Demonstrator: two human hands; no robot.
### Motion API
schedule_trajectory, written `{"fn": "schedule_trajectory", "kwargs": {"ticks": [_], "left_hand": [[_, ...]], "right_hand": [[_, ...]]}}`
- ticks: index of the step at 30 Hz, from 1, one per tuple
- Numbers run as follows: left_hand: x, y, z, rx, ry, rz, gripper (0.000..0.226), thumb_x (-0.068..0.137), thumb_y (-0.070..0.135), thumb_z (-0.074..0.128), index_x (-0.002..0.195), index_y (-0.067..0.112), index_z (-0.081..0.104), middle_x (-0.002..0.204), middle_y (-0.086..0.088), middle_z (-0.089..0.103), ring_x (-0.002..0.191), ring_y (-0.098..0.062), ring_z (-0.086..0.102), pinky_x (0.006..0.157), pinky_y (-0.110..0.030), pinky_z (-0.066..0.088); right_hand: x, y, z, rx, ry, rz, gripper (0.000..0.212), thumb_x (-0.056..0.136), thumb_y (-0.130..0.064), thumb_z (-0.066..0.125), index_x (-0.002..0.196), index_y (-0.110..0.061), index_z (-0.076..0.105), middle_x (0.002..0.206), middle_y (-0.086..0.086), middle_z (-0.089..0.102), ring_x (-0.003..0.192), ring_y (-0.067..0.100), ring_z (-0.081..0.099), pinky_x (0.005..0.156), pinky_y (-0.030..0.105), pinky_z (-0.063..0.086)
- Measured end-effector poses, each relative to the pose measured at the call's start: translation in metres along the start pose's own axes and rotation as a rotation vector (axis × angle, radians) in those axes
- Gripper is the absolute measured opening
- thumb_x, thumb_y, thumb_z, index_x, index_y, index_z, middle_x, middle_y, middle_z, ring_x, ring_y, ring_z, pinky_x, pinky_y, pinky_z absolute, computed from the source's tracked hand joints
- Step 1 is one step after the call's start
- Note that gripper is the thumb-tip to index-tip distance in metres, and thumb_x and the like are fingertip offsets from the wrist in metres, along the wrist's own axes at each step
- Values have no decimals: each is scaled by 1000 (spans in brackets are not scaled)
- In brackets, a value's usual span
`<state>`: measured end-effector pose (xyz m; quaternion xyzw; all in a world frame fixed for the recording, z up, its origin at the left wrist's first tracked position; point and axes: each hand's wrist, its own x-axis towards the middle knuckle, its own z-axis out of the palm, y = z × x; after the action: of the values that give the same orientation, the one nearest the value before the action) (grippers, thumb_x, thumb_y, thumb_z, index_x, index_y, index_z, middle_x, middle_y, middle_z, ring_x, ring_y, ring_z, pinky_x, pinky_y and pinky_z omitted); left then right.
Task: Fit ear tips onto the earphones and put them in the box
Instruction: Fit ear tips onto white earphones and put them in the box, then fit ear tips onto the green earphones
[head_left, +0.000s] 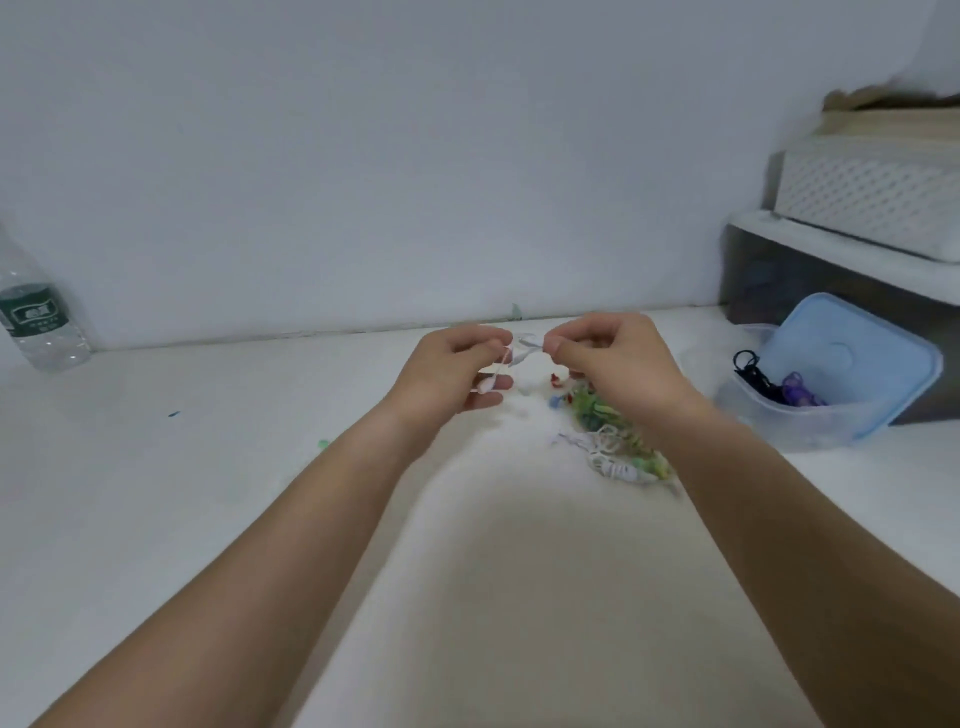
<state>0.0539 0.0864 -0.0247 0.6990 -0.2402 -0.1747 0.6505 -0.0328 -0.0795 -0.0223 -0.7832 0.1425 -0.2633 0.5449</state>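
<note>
Earphone: lies left-right, ends pinched by left hand and right hand; box nearer right hand.

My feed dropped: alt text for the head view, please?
The left hand and right hand pinch a white earphone between them above the white table. A tangle of coloured earphones lies beneath the right wrist; the open box stands at far right.

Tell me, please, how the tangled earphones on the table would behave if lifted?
The tangled earphones look like thin looped cords, so they are probably floppy and light. Being heaped together, several would likely snag and lift at once.
</note>
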Motion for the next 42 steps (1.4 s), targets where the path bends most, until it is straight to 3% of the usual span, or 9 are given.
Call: {"fn": "schedule_trajectory", "kwargs": {"ticks": [5, 10, 14, 17, 22, 29, 35, 39, 42], "left_hand": [[10, 25, 79, -91, -148, -31, 19, 95, 19, 63, 109, 11, 71, 100, -7, 70, 84, -20, 67, 85, -35, 58], [26, 35, 166, 43, -215, 67, 20, 94, 15, 63, 114, 16, 69, 103, -6, 73, 86, -16, 67, 83, -33, 57], [45, 30, 219, 280, -187, 173, 12, 94, 19, 62, 99, 19, 73, 96, -4, 74, 86, -17, 66, 90, -36, 53], [53, 24, 234, 516, -206, 213, 17, 93, 24, 60, 91, 20, 76, 96, -1, 75, 88, -14, 61, 86, -29, 49], [56, 12, 216, 519, -97, 230, 18, 93, 26, 62, 100, 23, 78, 107, 11, 74, 96, -7, 64, 83, -18, 41], [52, -5, 140, 489, 126, 203, 15, 90, 17, 62, 92, 23, 75, 91, 14, 70, 75, 4, 64, 62, -5, 41], [44, -32, 97, 647, 48, 136, 19, 88, 13, 66, 96, 29, 73, 98, 8, 70, 80, -9, 61, 75, -24, 46], [38, -47, 90, 751, 3, 157, 25, 84, 14, 67, 105, 26, 73, 97, 8, 65, 84, -11, 58, 73, -22, 39], [37, -54, 87, 734, 14, 156, 26, 81, 16, 71, 104, 27, 72, 95, 3, 64, 79, -13, 58, 66, -24, 40]], "right_hand": [[-2, -7, -70, 3, 147, -17, 3, 88, -21, 75, 85, -20, 76, 74, -5, 71, 61, 3, 59, 52, 9, 43], [-5, 1, -147, -30, 272, 26, 7, 89, -26, 72, 91, -20, 76, 87, 1, 74, 72, 10, 60, 64, 22, 47], [1, 23, -192, -117, 368, 33, 5, 85, -24, 76, 88, -20, 77, 82, -2, 73, 71, 9, 60, 69, 26, 46], [6, 42, -209, -293, 366, 47, 3, 83, -25, 78, 81, -23, 78, 79, -12, 71, 78, 3, 62, 78, 26, 45], [8, 52, -203, -598, 286, 53, 15, 94, -35, 62, 89, -28, 75, 89, -12, 72, 85, 10, 66, 79, 27, 46], [8, 39, -149, -484, 169, -54, 15, 94, -21, 61, 88, -23, 75, 79, -13, 69, 80, 9, 64, 77, 23, 48], [10, 46, -92, -474, -100, -24, 19, 93, -12, 60, 100, -21, 75, 92, -8, 70, 81, 2, 63, 65, 5, 43], [12, 57, -65, -496, -186, 52, 17, 83, -23, 75, 98, -27, 71, 94, -7, 69, 85, 9, 67, 79, 27, 57], [13, 63, -53, -667, -168, 54, 22, 74, -36, 82, 91, -28, 69, 87, -13, 63, 80, 6, 62, 73, 31, 54]]}}
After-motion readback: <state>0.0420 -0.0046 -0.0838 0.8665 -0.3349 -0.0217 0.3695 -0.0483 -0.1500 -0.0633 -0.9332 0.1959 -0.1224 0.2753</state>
